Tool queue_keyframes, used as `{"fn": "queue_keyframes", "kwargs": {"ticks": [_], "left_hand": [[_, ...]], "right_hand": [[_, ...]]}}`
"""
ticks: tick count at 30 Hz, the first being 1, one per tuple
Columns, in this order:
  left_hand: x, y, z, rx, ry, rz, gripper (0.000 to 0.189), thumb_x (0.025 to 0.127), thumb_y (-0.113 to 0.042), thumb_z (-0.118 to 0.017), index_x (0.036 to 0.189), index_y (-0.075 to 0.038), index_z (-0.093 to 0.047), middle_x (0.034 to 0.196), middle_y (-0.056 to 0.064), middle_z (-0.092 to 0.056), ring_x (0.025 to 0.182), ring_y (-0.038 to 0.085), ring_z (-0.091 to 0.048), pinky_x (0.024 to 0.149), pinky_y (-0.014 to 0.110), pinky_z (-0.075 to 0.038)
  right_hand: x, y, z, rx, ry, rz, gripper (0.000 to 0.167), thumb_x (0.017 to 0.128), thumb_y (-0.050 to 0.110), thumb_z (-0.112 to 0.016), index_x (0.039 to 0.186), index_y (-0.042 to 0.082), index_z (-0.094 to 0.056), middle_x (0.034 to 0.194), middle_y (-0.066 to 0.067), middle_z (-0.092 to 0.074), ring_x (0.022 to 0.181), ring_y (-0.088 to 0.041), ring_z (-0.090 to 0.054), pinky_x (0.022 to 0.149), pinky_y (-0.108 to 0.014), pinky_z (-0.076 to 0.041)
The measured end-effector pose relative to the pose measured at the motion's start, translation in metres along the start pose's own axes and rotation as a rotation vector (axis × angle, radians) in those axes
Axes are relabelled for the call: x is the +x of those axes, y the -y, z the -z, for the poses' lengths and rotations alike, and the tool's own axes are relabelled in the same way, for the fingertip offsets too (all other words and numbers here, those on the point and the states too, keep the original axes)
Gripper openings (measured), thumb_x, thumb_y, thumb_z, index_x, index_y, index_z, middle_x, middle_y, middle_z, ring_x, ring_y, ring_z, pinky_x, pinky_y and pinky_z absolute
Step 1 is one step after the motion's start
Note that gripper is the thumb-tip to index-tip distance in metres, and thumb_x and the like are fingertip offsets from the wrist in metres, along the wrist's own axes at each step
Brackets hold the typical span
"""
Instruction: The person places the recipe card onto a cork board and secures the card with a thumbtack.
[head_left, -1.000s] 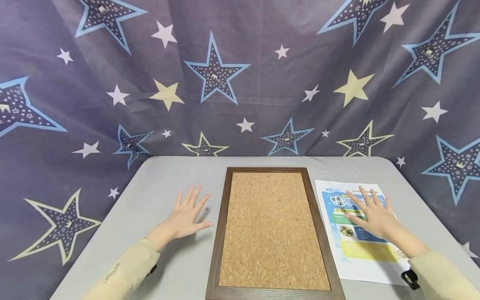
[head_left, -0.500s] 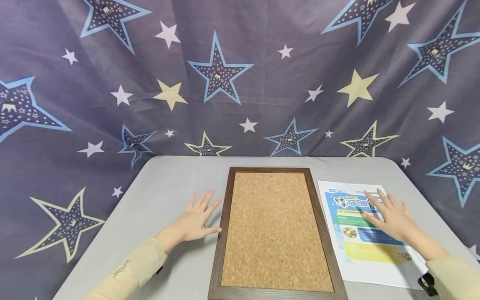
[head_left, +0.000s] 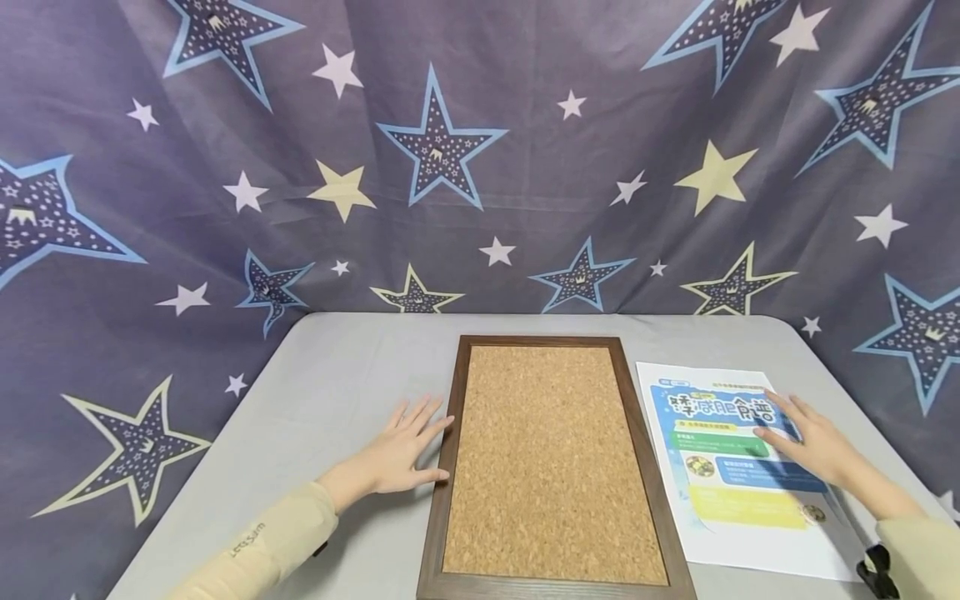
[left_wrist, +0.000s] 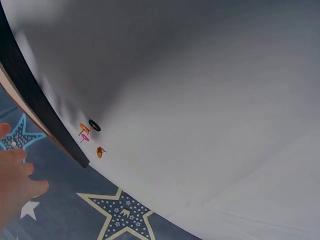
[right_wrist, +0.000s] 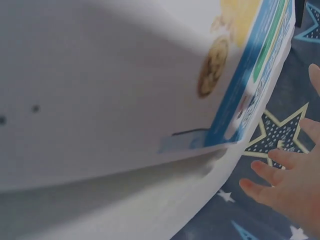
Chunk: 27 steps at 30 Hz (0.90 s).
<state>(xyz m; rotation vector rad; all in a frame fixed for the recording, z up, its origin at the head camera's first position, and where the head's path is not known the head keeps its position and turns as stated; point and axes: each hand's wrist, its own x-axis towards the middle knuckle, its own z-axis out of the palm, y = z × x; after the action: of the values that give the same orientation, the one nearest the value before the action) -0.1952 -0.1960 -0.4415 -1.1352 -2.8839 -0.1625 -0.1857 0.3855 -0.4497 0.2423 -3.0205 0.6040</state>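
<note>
A cork board [head_left: 555, 458] with a dark brown wooden frame lies flat, centred on the table. My left hand [head_left: 397, 454] is at its left side, fingers spread, with the fingertips right at the frame. Thumbtacks, a black one [left_wrist: 94, 125], a pink one and orange ones [left_wrist: 100, 151], lie beside the frame in the left wrist view; the left hand hides them in the head view. To the right of the board is a printed poster [head_left: 738, 504], white with blue, green and yellow panels. Over its right edge my right hand [head_left: 817, 446] stretches, fingers extended, holding nothing.
A grey cloth [head_left: 352, 358] covers the table. Behind it and at both sides hangs a purple-grey curtain [head_left: 517, 167] with a star pattern. The poster and board lie side by side with a narrow gap between them.
My left hand has moved right and lower, up to the board's left frame. My right hand has moved right, from over the poster's middle to its right edge. The view has shifted slightly.
</note>
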Motion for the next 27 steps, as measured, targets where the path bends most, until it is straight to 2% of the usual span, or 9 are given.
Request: {"fn": "queue_keyframes", "kwargs": {"ticks": [5, 10, 12, 14, 17, 19, 21, 27], "left_hand": [[-0.001, -0.001, -0.003, -0.003, 0.021, -0.025, 0.075, 0.084, -0.055, -0.046, 0.137, -0.005, -0.029, 0.144, 0.020, -0.015, 0.131, 0.035, -0.014, 0.103, 0.052, -0.013], [-0.004, -0.003, -0.004, -0.026, 0.060, -0.015, 0.072, 0.086, -0.054, -0.043, 0.137, -0.006, -0.029, 0.145, 0.018, -0.016, 0.132, 0.032, -0.014, 0.104, 0.049, -0.014], [-0.005, -0.004, -0.005, -0.036, 0.077, -0.009, 0.071, 0.086, -0.054, -0.042, 0.137, -0.006, -0.029, 0.145, 0.017, -0.016, 0.132, 0.031, -0.014, 0.105, 0.048, -0.014], [-0.006, -0.004, -0.006, -0.039, 0.091, -0.008, 0.071, 0.087, -0.053, -0.041, 0.137, -0.005, -0.029, 0.145, 0.016, -0.016, 0.132, 0.030, -0.015, 0.105, 0.047, -0.014], [-0.007, -0.005, -0.007, -0.049, 0.102, -0.006, 0.070, 0.087, -0.053, -0.041, 0.137, -0.005, -0.028, 0.145, 0.015, -0.016, 0.132, 0.030, -0.016, 0.105, 0.047, -0.013], [-0.008, -0.005, -0.007, -0.060, 0.109, 0.001, 0.070, 0.087, -0.052, -0.041, 0.138, -0.005, -0.028, 0.145, 0.014, -0.016, 0.132, 0.030, -0.016, 0.105, 0.046, -0.013], [-0.008, -0.005, -0.007, -0.069, 0.120, 0.010, 0.070, 0.088, -0.053, -0.040, 0.138, -0.006, -0.027, 0.146, 0.013, -0.016, 0.132, 0.030, -0.016, 0.105, 0.046, -0.013], [-0.010, -0.006, -0.009, -0.098, 0.154, 0.038, 0.068, 0.088, -0.053, -0.038, 0.139, -0.010, -0.025, 0.146, 0.011, -0.016, 0.133, 0.028, -0.016, 0.106, 0.045, -0.014]], "right_hand": [[-0.001, -0.011, 0.000, 0.071, -0.023, 0.019, 0.070, 0.086, 0.032, -0.055, 0.130, -0.014, -0.026, 0.119, -0.045, -0.029, 0.104, -0.060, -0.029, 0.078, -0.068, -0.026], [-0.002, -0.017, 0.001, 0.121, -0.014, 0.039, 0.067, 0.083, 0.026, -0.060, 0.121, -0.022, -0.032, 0.114, -0.044, -0.037, 0.101, -0.057, -0.036, 0.078, -0.063, -0.032], [-0.002, -0.018, 0.001, 0.115, 0.002, 0.019, 0.067, 0.082, 0.026, -0.062, 0.119, -0.022, -0.034, 0.112, -0.042, -0.040, 0.093, -0.050, -0.047, 0.073, -0.056, -0.041], [-0.003, -0.020, 0.001, 0.107, 0.016, -0.010, 0.067, 0.081, 0.026, -0.063, 0.118, -0.022, -0.036, 0.110, -0.041, -0.042, 0.087, -0.046, -0.051, 0.069, -0.051, -0.044], [-0.004, -0.023, 0.001, 0.100, 0.031, -0.059, 0.069, 0.079, 0.029, -0.065, 0.117, -0.022, -0.037, 0.109, -0.043, -0.043, 0.084, -0.047, -0.052, 0.067, -0.051, -0.045], [-0.005, -0.025, 0.001, 0.103, 0.036, -0.084, 0.071, 0.078, 0.031, -0.065, 0.117, -0.021, -0.037, 0.109, -0.044, -0.042, 0.091, -0.054, -0.047, 0.071, -0.058, -0.041], [-0.006, -0.027, 0.001, 0.112, 0.041, -0.101, 0.071, 0.078, 0.031, -0.066, 0.117, -0.021, -0.037, 0.109, -0.045, -0.041, 0.094, -0.056, -0.044, 0.072, -0.060, -0.040], [-0.007, -0.034, -0.001, 0.139, 0.034, -0.112, 0.070, 0.072, 0.025, -0.071, 0.115, -0.021, -0.041, 0.105, -0.043, -0.045, 0.087, -0.047, -0.051, 0.070, -0.054, -0.042]]}}
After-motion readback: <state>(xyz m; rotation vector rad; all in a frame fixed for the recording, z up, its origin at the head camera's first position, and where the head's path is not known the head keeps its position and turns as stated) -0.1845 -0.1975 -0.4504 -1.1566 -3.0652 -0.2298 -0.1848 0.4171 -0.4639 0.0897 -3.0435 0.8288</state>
